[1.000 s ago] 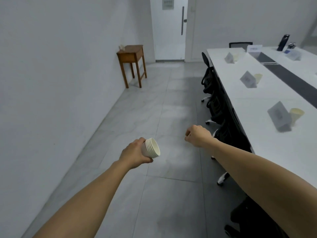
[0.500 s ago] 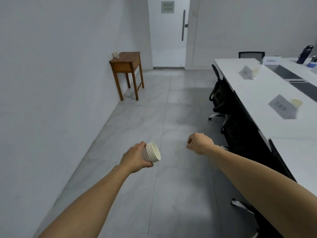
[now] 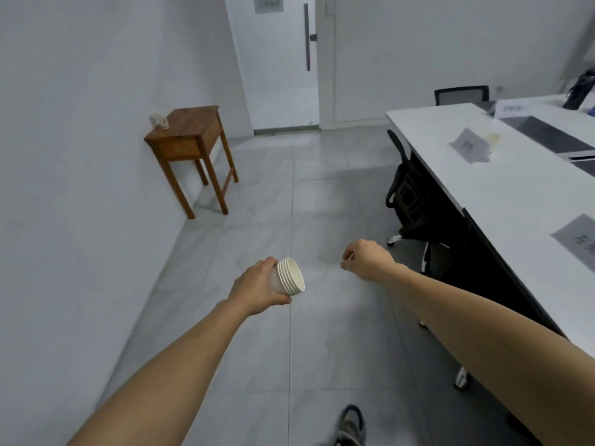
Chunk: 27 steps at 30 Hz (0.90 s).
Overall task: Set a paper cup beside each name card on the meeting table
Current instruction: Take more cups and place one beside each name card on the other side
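My left hand (image 3: 257, 291) grips a stack of several nested white paper cups (image 3: 289, 281), held sideways over the floor with the rims pointing right. My right hand (image 3: 367, 259) is a loose fist with nothing in it, to the right of the stack. The white meeting table (image 3: 502, 194) runs along the right. On it stands a name card (image 3: 468, 149) with a paper cup (image 3: 492, 140) just behind it. A second name card (image 3: 579, 239) is cut off by the right edge. A third card (image 3: 512, 108) stands at the table's far end.
Black office chairs (image 3: 412, 194) are tucked under the table's left side, and another (image 3: 460, 94) stands at its far end. A small wooden side table (image 3: 190, 140) stands against the left wall. A white door (image 3: 283, 59) is ahead. My shoe (image 3: 351, 426) shows at the bottom.
I have walked forward along the table: the door and side table are nearer, and the nearest card and cup have slid out of view. Both hands keep their pose.
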Each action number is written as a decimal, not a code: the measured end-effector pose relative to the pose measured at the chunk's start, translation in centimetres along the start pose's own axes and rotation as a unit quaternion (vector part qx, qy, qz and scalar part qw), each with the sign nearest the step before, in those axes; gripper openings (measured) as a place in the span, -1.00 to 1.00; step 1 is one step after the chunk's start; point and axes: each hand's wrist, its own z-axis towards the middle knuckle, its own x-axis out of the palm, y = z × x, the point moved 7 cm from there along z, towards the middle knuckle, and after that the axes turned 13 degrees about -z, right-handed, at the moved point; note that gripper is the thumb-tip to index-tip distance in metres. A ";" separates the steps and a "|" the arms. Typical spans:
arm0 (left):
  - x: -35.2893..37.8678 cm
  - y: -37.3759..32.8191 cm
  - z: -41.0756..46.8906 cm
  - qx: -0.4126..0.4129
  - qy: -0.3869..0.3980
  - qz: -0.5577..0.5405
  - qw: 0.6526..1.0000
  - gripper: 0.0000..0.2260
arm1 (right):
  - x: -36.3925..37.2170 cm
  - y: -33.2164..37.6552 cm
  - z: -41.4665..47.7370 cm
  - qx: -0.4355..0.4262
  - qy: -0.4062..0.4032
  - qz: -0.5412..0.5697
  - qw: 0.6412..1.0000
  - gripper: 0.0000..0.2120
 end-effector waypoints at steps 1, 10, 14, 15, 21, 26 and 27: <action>-0.4 0.0 3.2 -0.004 0.003 0.002 1.000 -0.32 | -0.8 -0.3 3.3 0.001 0.006 0.000 1.000 -0.79; -9.2 1.1 29.6 -0.023 -0.031 -0.002 0.999 -0.31 | -10.4 0.8 31.8 -0.014 0.018 -0.044 0.999 -0.80; -12.0 4.6 42.2 -0.033 -0.036 -0.009 0.999 -0.31 | -11.3 2.2 45.0 -0.023 0.019 -0.050 0.998 -0.79; -12.8 5.1 45.3 -0.030 -0.037 -0.009 0.999 -0.31 | -11.6 2.4 48.1 -0.022 0.021 -0.048 0.998 -0.79; -19.3 7.4 66.2 -0.021 -0.007 -0.014 1.000 -0.31 | -17.5 4.0 67.8 -0.003 0.021 -0.046 0.999 -0.77; -22.9 4.4 81.8 0.013 0.026 -0.006 1.000 -0.31 | -23.4 2.5 79.6 0.022 0.001 -0.023 0.999 -0.76; -23.1 3.4 85.5 0.021 0.034 -0.006 0.999 -0.31 | -24.2 1.5 82.5 0.035 0.001 -0.019 0.999 -0.76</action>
